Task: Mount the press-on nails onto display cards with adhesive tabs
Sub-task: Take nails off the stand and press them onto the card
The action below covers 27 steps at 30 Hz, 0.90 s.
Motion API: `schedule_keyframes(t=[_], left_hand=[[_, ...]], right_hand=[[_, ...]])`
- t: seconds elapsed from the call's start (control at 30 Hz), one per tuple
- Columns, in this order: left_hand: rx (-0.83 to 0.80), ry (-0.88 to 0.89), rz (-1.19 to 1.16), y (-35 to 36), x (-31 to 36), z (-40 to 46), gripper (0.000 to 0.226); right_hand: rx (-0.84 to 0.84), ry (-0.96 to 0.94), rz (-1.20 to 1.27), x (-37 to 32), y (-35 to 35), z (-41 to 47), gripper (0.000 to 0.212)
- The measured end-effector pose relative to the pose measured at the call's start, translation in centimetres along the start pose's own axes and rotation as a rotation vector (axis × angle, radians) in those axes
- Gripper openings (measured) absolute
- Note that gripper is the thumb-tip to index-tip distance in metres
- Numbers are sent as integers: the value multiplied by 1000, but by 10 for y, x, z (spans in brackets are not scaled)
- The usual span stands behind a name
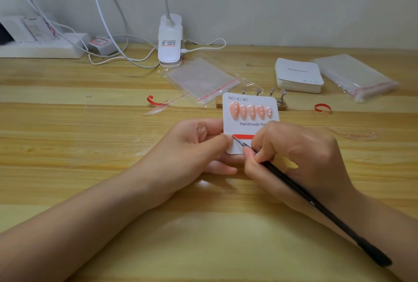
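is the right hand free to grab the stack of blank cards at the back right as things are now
Probably not yet. The right hand is shut on the black tool, its tip at the red strip on the display card. The path to the card stack looks open, but the tool must be set down first.

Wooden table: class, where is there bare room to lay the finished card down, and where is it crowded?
Bare table lies left of the left hand, below the power strip. Also near the front edge. Crowded: behind the card, among bags, card stack, nail stand.
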<state>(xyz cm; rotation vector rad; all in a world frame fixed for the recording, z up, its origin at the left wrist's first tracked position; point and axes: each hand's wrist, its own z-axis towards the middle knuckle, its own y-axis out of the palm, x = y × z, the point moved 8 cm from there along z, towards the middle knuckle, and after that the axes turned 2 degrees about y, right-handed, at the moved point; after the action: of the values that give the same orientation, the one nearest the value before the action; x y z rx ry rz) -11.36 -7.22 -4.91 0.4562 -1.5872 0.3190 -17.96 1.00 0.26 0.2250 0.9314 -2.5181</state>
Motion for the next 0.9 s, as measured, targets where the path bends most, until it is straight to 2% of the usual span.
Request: schedule_keyframes(t=[0.2, 0.4, 0.47, 0.6, 0.73, 0.8, 0.9], left_hand=[[24, -11, -11, -1, -1, 1, 38], [27, -18, -54, -2, -1, 0, 36], [35, -19, -82, -3, -1, 0, 36], [23, -28, -138, -4, 0, 0, 36], [24, -37, -161, -5, 1, 0, 31], [20, -37, -172, -4, 1, 0, 29], [16, -37, -186, -5, 2, 0, 28]], right_hand=[[46, -50, -60, -5, -1, -1, 26], [110, 155, 35, 18, -15, -6, 26], [136, 180, 108, 18, -17, -6, 25], [195, 193, 42, 22, -35, 2, 26], [244, 409, 99, 56, -50, 2, 21], [191, 495, 184, 68, -45, -3, 18], [-8, 361, -37, 64, -41, 1, 15]])
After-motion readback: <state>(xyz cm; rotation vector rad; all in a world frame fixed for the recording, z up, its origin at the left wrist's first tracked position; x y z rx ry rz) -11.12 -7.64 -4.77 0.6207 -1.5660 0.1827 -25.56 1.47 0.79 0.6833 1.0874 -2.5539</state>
